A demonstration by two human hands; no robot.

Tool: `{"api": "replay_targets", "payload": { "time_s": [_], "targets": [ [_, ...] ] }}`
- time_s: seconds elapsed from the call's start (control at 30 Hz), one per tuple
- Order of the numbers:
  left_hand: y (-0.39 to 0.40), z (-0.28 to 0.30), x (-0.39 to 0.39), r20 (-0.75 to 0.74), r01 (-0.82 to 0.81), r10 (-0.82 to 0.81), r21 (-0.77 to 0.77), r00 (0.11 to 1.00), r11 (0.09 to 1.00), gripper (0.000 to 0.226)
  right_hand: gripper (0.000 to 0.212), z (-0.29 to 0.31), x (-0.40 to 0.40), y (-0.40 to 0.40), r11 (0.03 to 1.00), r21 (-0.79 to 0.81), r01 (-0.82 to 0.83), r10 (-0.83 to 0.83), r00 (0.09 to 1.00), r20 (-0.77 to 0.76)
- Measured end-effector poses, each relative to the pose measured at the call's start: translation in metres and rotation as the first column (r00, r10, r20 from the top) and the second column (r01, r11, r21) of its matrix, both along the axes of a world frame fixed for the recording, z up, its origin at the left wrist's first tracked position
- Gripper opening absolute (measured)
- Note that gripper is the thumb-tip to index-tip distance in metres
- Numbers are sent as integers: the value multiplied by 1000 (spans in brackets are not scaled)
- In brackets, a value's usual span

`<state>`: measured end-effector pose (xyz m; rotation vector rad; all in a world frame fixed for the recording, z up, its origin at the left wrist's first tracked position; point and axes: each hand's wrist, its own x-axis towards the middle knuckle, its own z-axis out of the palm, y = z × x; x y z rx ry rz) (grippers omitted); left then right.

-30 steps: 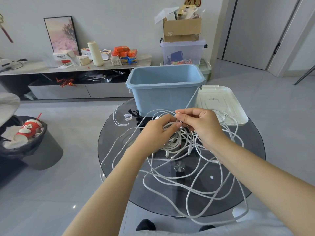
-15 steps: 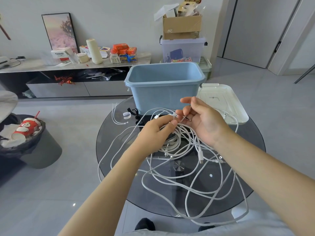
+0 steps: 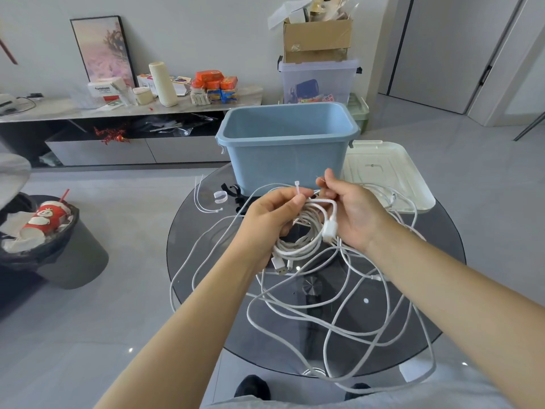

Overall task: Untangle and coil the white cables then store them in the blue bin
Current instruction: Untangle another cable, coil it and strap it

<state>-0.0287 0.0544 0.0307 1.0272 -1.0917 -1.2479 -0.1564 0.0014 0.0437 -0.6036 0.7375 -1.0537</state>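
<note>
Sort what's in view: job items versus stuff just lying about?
Job:
- coiled cable bundle, gripped by left hand and right hand
- loose white cables on the glass table
- zip tie, pinched in left hand
- blue bin

Lying about:
- white lid
- trash can
- cardboard box
- framed picture

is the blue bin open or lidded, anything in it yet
Open: the blue bin has no lid on; the white lid lies beside it. The visible interior looks empty; its floor is hidden.

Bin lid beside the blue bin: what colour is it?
Off-white lid, seen in the head view.
</note>
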Motion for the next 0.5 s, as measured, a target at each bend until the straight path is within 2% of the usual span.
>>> {"api": "replay_targets", "payload": {
  "time_s": [0.1, 0.2, 0.3, 0.5],
  "targets": [
    [1, 2, 0, -46, 14, -14, -1, 999, 1000, 18, 27, 0, 2, 4, 991, -104, -82, 62, 981, -186],
    [3, 3, 2, -98, 66, -67, -12, 993, 998, 20, 27, 2, 1, 8, 977, -154, -148, 100, 955, -279],
    [6, 6, 4, -118, 108, -107, -1, 987, 994, 23, 27, 4, 2, 9, 976, -166, -139, 82, 947, -311],
    [4, 4, 7, -71, 132, -134, -29, 988, 991, 28, 27, 5, 3, 9, 982, -155, -110, 66, 962, -265]
  ]
}}
